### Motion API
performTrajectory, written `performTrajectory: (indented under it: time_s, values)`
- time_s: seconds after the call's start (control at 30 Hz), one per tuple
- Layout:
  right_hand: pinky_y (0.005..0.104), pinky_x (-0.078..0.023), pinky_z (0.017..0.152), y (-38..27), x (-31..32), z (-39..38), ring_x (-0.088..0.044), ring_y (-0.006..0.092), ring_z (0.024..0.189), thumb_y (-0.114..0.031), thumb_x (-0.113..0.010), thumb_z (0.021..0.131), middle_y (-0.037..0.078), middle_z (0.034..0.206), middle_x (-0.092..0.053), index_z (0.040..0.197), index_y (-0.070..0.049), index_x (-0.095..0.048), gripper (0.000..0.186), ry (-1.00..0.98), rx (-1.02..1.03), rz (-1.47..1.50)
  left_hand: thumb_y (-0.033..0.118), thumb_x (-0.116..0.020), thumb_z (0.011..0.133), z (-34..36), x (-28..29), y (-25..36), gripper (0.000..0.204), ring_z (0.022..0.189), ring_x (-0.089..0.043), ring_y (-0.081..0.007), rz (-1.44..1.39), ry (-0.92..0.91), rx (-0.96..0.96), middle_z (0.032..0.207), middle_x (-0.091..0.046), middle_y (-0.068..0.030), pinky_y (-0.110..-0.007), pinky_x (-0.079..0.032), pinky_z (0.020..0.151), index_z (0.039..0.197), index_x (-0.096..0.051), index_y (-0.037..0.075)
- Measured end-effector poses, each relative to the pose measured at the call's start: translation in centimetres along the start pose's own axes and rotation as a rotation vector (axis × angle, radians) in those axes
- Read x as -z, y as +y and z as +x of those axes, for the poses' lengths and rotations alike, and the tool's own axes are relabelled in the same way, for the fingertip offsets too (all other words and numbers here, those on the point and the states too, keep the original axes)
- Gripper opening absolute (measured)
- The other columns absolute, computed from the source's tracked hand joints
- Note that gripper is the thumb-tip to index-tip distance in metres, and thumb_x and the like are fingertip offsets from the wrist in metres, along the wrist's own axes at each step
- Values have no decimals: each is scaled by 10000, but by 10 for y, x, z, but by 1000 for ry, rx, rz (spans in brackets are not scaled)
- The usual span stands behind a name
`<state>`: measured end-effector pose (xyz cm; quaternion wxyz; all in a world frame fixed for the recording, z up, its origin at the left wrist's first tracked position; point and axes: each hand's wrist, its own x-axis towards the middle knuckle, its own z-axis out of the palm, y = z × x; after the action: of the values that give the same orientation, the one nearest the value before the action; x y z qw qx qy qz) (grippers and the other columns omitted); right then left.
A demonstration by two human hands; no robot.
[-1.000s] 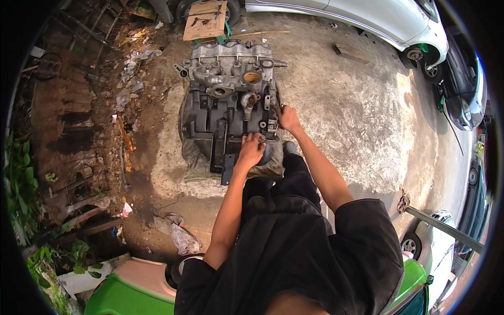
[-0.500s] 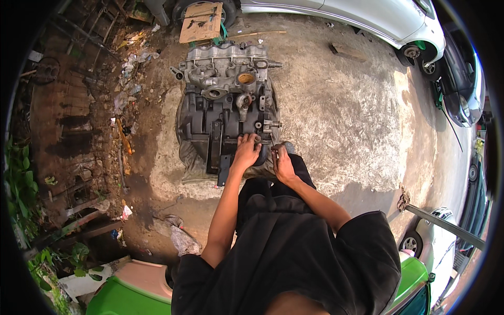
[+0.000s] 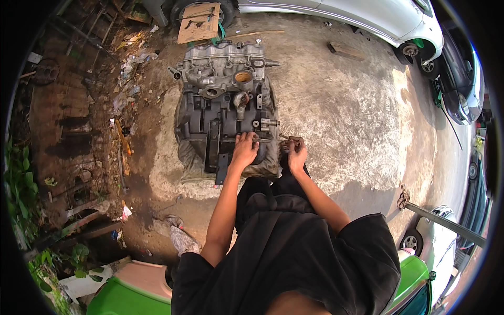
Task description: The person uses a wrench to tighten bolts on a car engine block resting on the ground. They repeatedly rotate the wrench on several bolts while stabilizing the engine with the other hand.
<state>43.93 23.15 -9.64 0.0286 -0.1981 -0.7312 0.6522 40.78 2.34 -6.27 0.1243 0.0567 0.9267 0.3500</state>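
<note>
Head view: metal engine (image 3: pixel 223 113) on a dark sheet (image 3: pixel 195 169), in front of the person
Set on the concrete floor (image 3: pixel 341 105), it looks heavy, rigid and perhaps oily; its solid block edges should give 2 hands firmer hold than the slim fittings jutting out; the left hand (image 3: pixel 245 151) lies open, fingers on the near edge, while the right hand (image 3: pixel 295 153), off the engine's right side, has bent fingers, whether gripping something small I cannot tell
</note>
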Motion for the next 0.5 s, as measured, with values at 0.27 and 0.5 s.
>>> performTrajectory:
  time_s: [0.27,0.5]
  values:
    - [350,-584,682,7,-5,-3,-688,269,735,-45,-546,964,206,975,-685,1165,13,-475,221,44,-607,571,107,-591,930,-5,-2,18,407,1045,-479,-409,202,-11,-47,1072,-542,-188,-508,-411,946,1327,-542,182]
    - [334,-529,532,-13,-43,-21,-643,229,623,3,-471,968,137,889,-586,1334,43,-373,381,-195,-580,537,121,-574,916,-1,4,19,472,1080,-515,-440,170,-18,-16,1077,-558,-203,-503,-442,972,1372,-520,229]
